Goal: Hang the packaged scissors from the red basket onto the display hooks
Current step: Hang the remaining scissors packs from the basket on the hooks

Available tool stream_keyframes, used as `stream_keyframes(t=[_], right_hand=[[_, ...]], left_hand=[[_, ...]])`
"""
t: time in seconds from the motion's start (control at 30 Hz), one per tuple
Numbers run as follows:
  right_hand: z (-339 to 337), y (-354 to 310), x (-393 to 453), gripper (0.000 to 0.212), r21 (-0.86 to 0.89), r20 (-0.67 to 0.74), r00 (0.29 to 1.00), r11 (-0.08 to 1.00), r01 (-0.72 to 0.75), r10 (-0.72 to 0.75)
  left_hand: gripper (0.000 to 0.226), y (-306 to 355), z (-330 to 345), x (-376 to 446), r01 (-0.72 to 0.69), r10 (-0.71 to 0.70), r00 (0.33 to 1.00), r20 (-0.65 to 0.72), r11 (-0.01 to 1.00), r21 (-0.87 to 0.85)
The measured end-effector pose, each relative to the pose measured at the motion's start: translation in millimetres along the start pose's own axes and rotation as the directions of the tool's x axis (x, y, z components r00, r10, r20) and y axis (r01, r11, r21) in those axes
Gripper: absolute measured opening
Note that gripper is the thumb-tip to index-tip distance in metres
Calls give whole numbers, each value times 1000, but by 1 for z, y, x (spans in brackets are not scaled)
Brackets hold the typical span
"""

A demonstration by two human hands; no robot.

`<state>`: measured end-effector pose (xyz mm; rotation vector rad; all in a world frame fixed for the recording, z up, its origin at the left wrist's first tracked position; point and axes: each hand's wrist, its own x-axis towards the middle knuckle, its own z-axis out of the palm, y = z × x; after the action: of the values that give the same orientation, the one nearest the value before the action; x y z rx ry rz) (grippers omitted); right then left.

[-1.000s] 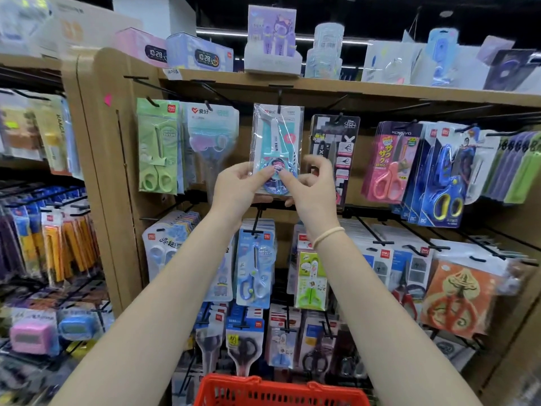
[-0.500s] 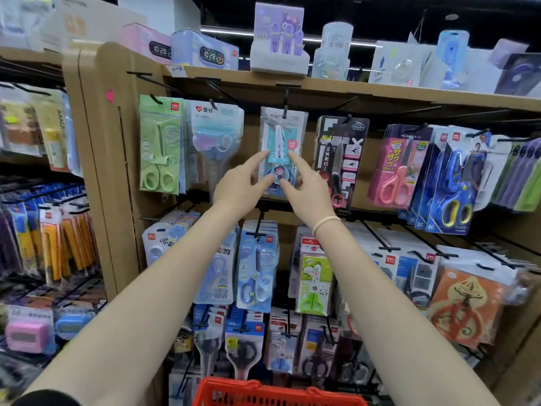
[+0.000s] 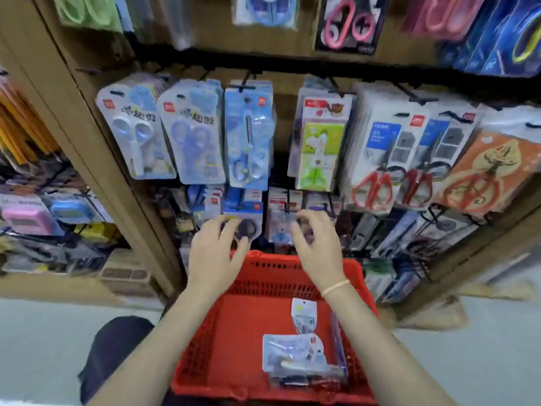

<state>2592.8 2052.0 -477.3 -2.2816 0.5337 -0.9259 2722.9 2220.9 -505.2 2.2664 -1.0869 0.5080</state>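
Packets of scissors are left in the red basket (image 3: 213, 341), so the task is judged partly done — a few packets are yet to be hung. Two clear-fronted packets (image 3: 294, 354) are seen lying flat near the basket's right wall, one overlapping the next, with a smaller packet (image 3: 304, 313) just beyond them; their print is too blurred to be read. Nothing is held at this moment: the left hand (image 3: 218, 256) is kept above the basket's far rim with fingers spread and relaxed, and the right hand (image 3: 317, 249) is held beside it with fingers loosely curled round nothing. Rows of hanging packets (image 3: 248, 136) are seen on the display hooks (image 3: 241, 87) above — many hooks look filled. The next packet is judged to be light, flat and easily pinched at an edge.
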Motion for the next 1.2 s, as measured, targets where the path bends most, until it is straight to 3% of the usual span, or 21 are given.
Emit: stream_keyframes(t=[0.07, 0.13, 0.23, 0.3, 0.43, 0.57, 0.67, 0.7, 0.77, 0.83, 0.93, 1.0, 1.07, 1.1, 1.2], right_hand=[[24, 52, -42, 21, -28, 127, 958, 967, -254, 256], [40, 95, -81, 28, -66, 225, 861, 889, -454, 456], [58, 141, -122, 47, -188, 374, 645, 736, -650, 666], [70, 167, -142, 61, -266, 458, 494, 644, -717, 739], [86, 195, -164, 72, -474, 607, 229, 578, -664, 761], [95, 195, -172, 63, -563, 780, -14, 692, -452, 625], [98, 195, -176, 83, -615, 789, -258, 721, -320, 558], [98, 196, -178, 91, -626, 779, -294, 720, -300, 555], [99, 200, -181, 94, -631, 776, -250, 728, -267, 580], [102, 202, -182, 79, -631, 774, -149, 727, -271, 616], [105, 205, -181, 63, -605, 778, -62, 719, -343, 625], [107, 204, -176, 59, -573, 781, -32, 694, -436, 624], [109, 199, -169, 35, -497, 794, 35, 681, -537, 607], [109, 193, -162, 24, -442, 803, 77, 678, -587, 590], [101, 170, -138, 18, -221, 804, 229, 633, -742, 549]], left_hand=[[60, -26, 40, -58, 116, -139, 973, 185, 984, 133], [76, -42, 69, -104, 216, -295, 906, 304, 939, 268], [98, -49, 99, -142, 288, -428, 822, 376, 882, 373], [102, -49, 111, -152, 290, -457, 805, 378, 859, 422], [99, -52, 121, -158, 285, -472, 813, 341, 834, 473], [96, -54, 125, -161, 283, -476, 813, 336, 827, 486], [93, -55, 127, -162, 272, -468, 819, 332, 826, 494], [93, -54, 127, -162, 274, -470, 819, 331, 825, 494], [92, -53, 126, -161, 281, -477, 815, 330, 822, 496], [91, -51, 126, -160, 285, -482, 812, 329, 819, 498], [90, -51, 125, -160, 282, -478, 817, 322, 819, 500], [90, -51, 125, -160, 283, -481, 813, 328, 818, 501], [90, -50, 123, -158, 288, -490, 803, 339, 817, 499], [90, -49, 122, -157, 294, -495, 797, 346, 818, 494], [90, -48, 120, -155, 317, -502, 786, 362, 828, 462]])
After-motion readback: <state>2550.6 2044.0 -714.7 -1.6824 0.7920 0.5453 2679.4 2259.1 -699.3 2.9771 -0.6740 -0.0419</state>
